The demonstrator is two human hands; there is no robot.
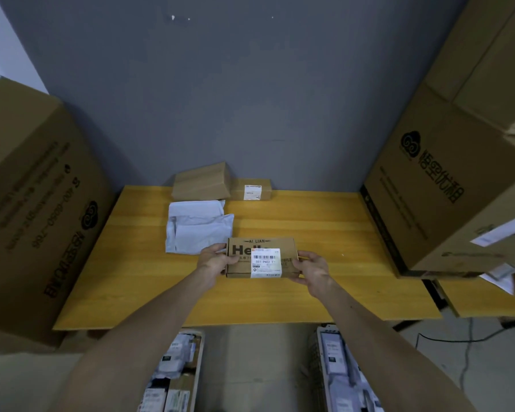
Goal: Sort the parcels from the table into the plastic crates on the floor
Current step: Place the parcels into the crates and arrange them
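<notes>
Head view: the left hand (213,260) and right hand (311,267) grasped the brown parcel (241,260) with curled fingers above the surface (339,233).

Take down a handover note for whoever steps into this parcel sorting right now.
Hands: left hand grips the left end of the Hello box; right hand grips its right end, label up, over the table.
On the table: two white poly mailers, a brown cardboard parcel and a small labelled box at the back.
Done: left crate and right crate on the floor already hold parcels.
Left: drop the Hello box in a crate, then sort the other four.
</notes>
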